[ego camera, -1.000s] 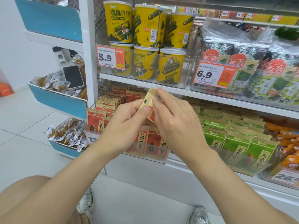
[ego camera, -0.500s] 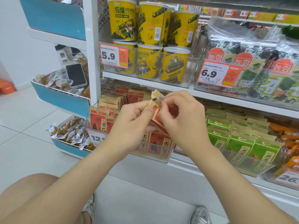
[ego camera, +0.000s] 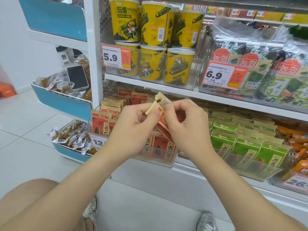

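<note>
Packet (ego camera: 162, 118) lower, before white shelf (ego camera: 150, 84)

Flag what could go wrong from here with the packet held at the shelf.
1. The left hand and right hand both pinch the red packet near its folded top; opposite pulls might tear it open.
2. The small dark strip beside the right fingers could peel or crease.
3. The packet hangs above the clear bin; a slip might knock the standing packets askew.

Both the left hand (ego camera: 133, 129) and right hand (ego camera: 186, 125) are pinching a red seed packet (ego camera: 162, 120) just above the clear shelf bin (ego camera: 164, 158) of matching packets.
</note>
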### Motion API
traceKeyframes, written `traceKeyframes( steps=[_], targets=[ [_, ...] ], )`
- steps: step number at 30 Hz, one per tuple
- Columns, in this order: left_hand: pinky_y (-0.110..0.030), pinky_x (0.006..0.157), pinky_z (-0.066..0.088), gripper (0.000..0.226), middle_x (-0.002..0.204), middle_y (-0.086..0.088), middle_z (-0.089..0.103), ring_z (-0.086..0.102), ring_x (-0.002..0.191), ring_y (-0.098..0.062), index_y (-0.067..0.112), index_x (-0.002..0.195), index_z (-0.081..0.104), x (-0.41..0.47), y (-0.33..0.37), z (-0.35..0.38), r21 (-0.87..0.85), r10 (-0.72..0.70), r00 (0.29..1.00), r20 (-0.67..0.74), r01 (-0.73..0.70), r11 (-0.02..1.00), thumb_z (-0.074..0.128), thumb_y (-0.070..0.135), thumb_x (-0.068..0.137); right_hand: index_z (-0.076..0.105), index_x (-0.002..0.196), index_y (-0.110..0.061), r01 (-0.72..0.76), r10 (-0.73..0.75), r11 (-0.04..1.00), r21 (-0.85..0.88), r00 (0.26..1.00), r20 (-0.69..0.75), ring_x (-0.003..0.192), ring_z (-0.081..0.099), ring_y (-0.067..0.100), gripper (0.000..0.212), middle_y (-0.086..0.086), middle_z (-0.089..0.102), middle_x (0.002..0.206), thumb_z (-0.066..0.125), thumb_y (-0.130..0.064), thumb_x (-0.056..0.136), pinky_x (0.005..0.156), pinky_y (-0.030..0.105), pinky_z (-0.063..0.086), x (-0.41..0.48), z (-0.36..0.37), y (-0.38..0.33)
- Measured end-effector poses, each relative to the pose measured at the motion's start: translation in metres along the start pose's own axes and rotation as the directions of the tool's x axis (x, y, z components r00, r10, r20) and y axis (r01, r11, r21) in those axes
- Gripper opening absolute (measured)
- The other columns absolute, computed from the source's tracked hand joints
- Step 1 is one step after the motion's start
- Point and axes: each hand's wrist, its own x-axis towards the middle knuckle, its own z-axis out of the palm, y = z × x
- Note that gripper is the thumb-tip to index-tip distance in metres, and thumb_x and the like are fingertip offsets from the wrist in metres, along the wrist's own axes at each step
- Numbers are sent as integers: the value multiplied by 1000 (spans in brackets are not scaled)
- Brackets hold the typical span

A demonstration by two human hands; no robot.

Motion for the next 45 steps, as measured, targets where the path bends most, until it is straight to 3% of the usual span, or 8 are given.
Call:
traceKeyframes(
  steps=[6,12,18,25,31,35,40,45],
  targets=[
    [-32,72,67,26,89,-16,81,82,87,-27,7,112,78,-3,-3,1,34,48,999,11,-48,998,56,22,111,75,80,-21,-46,43,991,124,999,30,67,67,11,37,-5,72,70,66,-45,106,66,34,53,2,-2,5],
    [-37,73,68,25,93,-14,82,82,90,-28,10,116,78,-4,-2,2,14,40,999,32,-41,999,57,23,110,75,77,-15,-237,205,925,298,969,134,74,74,24,35,5,76,75,72,-39,102,77,50,62,6,-6,5],
    [-32,72,67,31,97,-16,82,82,91,-28,5,113,77,-2,1,-1,-36,1,1000,19,-1,999,52,22,112,80,82,-18,-220,180,930,296,971,156,76,76,23,33,0,79,76,74,-44,100,77,48,63,7,-8,5],
    [-37,72,68,36,95,-15,81,81,90,-30,10,107,79,6,0,-7,-35,-35,971,-236,28,999,47,25,116,78,90,-29,-150,102,967,204,969,226,83,75,8,14,-13,79,88,89,-35,85,80,39,64,5,-14,5],
    [-39,83,68,19,99,-1,84,82,94,-20,15,113,80,0,-1,1,-7,-5,982,-190,4,1000,77,6,97,69,94,-27,132,-122,987,-94,987,107,69,62,1,8,-17,69,76,70,-32,100,74,21,47,-2,-4,9],
    [-40,82,68,21,95,2,84,82,89,-18,16,109,81,-1,1,1,41,18,976,-215,-10,999,78,1,94,62,102,-17,307,-259,914,-267,945,199,68,60,16,19,-6,69,86,55,-34,107,63,38,47,-2,-4,13],
    [-51,86,67,19,96,-3,84,82,92,-24,21,108,81,1,4,-6,-18,-28,982,-189,25,1000,78,6,96,68,97,-20,156,-132,981,-119,974,186,70,59,2,15,-11,71,81,60,-24,108,65,12,39,5,-5,11],
    [-50,86,67,19,98,-3,84,82,93,-23,21,109,80,1,5,-7,-27,-51,982,-183,47,999,78,7,96,68,94,-27,103,-80,989,-109,978,193,76,63,-3,15,-15,71,82,62,-25,108,67,9,41,5,-1,10]
  ],
)
